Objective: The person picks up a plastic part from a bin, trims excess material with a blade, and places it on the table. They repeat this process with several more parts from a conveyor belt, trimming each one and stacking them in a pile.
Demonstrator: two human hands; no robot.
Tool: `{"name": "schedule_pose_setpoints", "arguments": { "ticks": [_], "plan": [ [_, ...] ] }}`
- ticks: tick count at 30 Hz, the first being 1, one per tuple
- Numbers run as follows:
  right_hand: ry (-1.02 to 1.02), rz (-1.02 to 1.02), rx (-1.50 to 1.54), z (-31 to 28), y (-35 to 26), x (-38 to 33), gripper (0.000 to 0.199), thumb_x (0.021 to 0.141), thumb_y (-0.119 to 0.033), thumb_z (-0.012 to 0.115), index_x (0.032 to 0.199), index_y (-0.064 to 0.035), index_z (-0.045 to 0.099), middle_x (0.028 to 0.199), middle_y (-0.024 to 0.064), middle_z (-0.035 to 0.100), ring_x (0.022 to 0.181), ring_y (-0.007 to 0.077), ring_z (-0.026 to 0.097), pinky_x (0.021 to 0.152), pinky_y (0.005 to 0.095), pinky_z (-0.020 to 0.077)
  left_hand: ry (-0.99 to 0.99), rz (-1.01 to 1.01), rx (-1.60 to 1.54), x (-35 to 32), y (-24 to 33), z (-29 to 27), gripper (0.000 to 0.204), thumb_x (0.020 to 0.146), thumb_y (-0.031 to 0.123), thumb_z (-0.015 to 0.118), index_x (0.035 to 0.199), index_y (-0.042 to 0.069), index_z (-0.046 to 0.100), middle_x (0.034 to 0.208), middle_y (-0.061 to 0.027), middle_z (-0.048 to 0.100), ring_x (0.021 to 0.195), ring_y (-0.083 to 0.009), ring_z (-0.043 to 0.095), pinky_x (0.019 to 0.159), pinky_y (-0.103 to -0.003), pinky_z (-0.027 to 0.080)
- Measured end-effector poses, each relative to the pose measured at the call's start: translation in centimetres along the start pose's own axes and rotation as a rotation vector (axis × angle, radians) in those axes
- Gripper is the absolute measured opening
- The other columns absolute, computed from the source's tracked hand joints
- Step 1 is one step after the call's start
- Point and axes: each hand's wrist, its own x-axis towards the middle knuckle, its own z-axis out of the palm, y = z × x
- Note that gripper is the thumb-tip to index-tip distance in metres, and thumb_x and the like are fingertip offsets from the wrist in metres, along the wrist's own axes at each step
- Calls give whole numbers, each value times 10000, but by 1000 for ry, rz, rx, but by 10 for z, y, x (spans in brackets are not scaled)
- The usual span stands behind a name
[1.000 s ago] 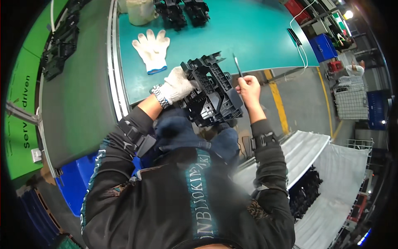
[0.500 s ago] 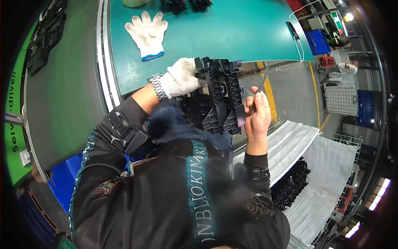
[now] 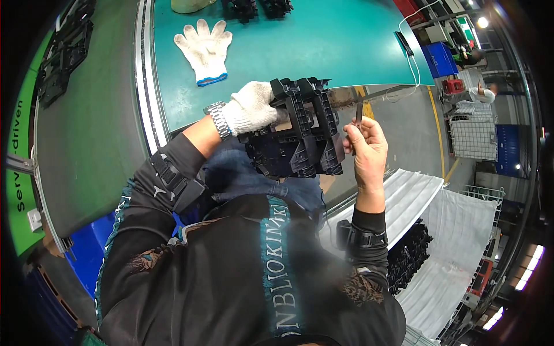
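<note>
My left hand (image 3: 252, 108), in a white knitted glove, is closed on the upper left edge of a black plastic frame (image 3: 303, 130). The frame has ribs and openings and is held up over my lap, off the table. My bare right hand (image 3: 369, 149) pinches a slim dark grey tool (image 3: 359, 111) like a narrow blade, its upper end pointing up. A small gap separates these fingers from the frame's right side. On the green table lies a second white glove (image 3: 205, 52) with a blue cuff, palm side flat.
More black plastic parts (image 3: 239, 8) lie at the far edge of the green table (image 3: 323, 46). At left runs a dark green belt (image 3: 98, 127) carrying black parts. A white-lined crate (image 3: 444, 242) at right holds several black parts. Farther off, a person (image 3: 482, 92) stands near wire cages.
My right hand has moved slightly right, away from the frame, and the slim tool now stands more upright. The frame has turned a little in my left hand, its lower end rising.
</note>
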Motion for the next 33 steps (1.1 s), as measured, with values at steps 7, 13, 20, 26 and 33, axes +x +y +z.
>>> {"name": "schedule_pose_setpoints", "arguments": {
  "ticks": [7,13,20,26,33],
  "plan": [
    [-70,-27,-115,2,-2,11,313,974,-168,583,1241,-7,612,817,-19,611,667,32,507,563,186,398,-76,-115,105,2,-1,-3,365,765,239,672,1095,85,650,816,-199,660,737,-308,662,687,-394,518],
    [-139,119,-54,5,-7,14,314,965,-176,601,1225,-2,629,815,-26,620,622,25,501,538,185,390,-28,14,174,4,-7,1,373,772,254,675,1110,99,648,817,-210,656,723,-332,664,664,-399,520],
    [-137,184,-301,2,0,34,296,946,-159,615,1191,2,654,780,-33,618,588,22,490,503,176,371,-59,-17,177,5,-12,1,358,794,235,673,1129,113,651,780,-176,654,659,-279,659,627,-374,525],
    [-135,62,-446,-8,19,42,287,944,-149,609,1181,6,658,767,-26,618,554,28,480,484,183,365,-81,-111,95,5,-9,5,349,795,211,669,1127,105,651,742,-151,643,604,-224,639,588,-350,520],
    [-73,155,-226,-9,19,30,300,961,-183,604,1184,13,650,748,-16,610,562,30,475,487,192,370,-29,-82,51,5,-14,4,312,788,178,664,1089,96,667,697,-128,634,553,-178,616,554,-323,515]
  ]
}}
